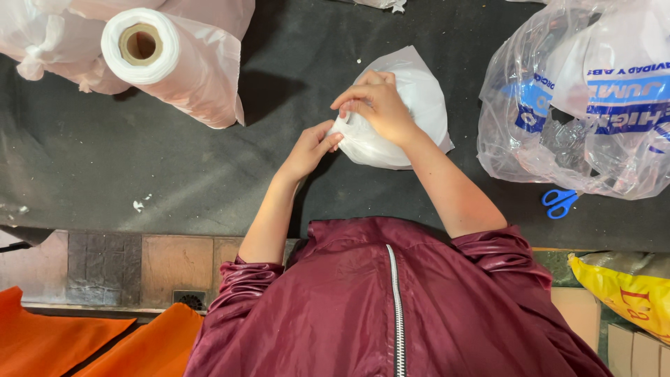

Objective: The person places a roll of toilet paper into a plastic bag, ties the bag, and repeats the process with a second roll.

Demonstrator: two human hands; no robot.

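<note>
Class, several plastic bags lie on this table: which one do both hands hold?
The small white bag at centre; the large clear bag lies untouched at the right.

Your dark counter [105, 160] carries a plastic roll [167, 59] at ten o'clock, a white bag [419, 105] at centre, a clear sack [586, 105] and blue scissors [560, 202] at three.

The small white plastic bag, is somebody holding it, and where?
Yes. Both hands, left hand and right hand, pinch the small white plastic bag at its gathered neck.
</note>
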